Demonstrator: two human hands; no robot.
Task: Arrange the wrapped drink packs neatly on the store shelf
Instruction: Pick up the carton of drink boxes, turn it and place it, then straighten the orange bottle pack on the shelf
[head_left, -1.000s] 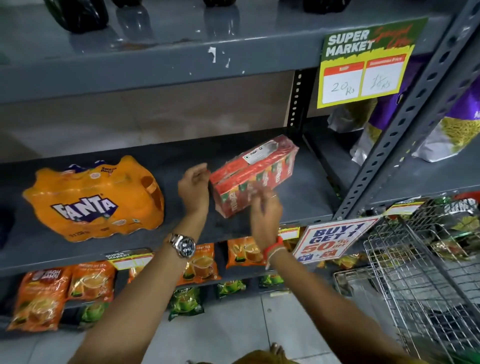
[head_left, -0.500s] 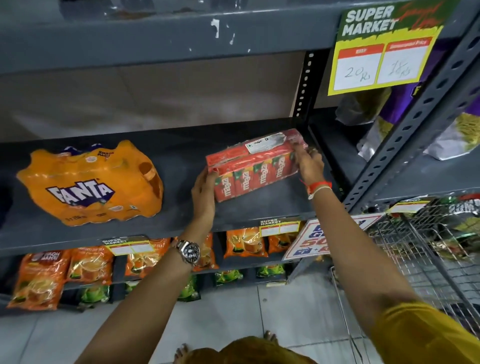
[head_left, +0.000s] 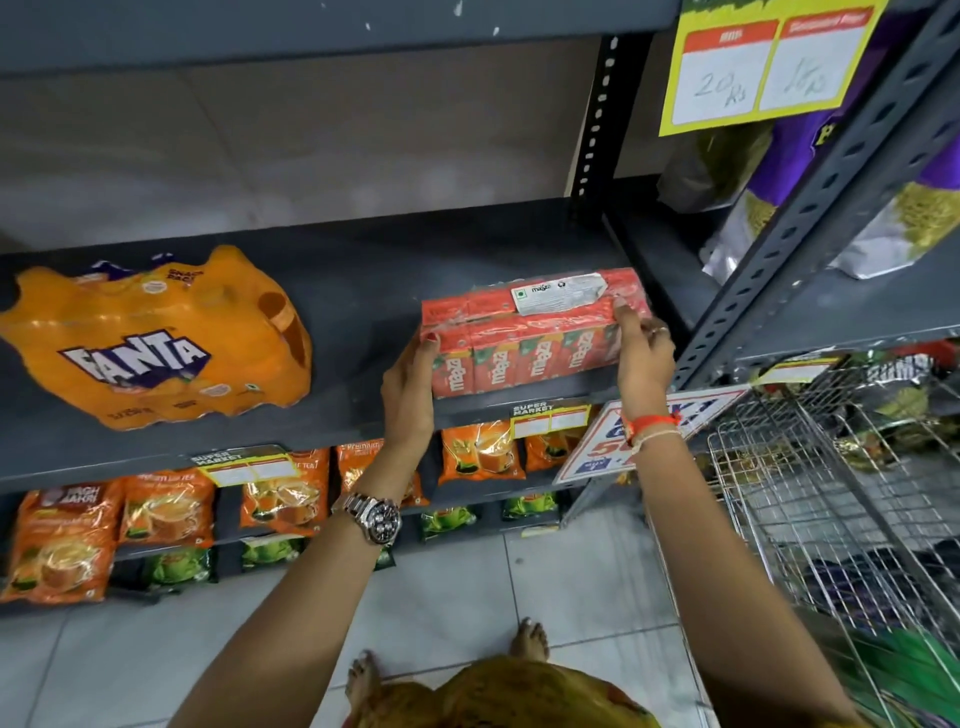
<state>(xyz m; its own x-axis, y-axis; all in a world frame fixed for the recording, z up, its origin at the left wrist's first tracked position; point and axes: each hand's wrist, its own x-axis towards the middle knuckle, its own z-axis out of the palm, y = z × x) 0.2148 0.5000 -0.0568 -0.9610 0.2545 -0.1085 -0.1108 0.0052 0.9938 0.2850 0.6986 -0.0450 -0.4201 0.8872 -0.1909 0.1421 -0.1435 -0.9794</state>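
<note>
A red shrink-wrapped pack of Maaza juice cartons (head_left: 524, 338) stands on the dark grey shelf (head_left: 363, 280) near its right end, front face toward me. My left hand (head_left: 408, 387) presses against the pack's left end. Against its right end lies my right hand (head_left: 641, 358), one finger resting on the top. An orange wrapped Fanta pack (head_left: 156, 338) lies on the same shelf at the left, apart from the red pack.
A perforated metal upright (head_left: 810, 208) bounds the shelf on the right. A wire shopping cart (head_left: 841, 499) stands at lower right. Tea pouches (head_left: 166, 512) fill the lower shelf. A yellow price sign (head_left: 763, 62) hangs above right. Purple snack bags (head_left: 810, 156) sit on the neighbouring shelf.
The red pack went from tilted in the air to standing flat on the shelf. Both hands moved to its two ends, and it now sits squarer to the shelf edge.
</note>
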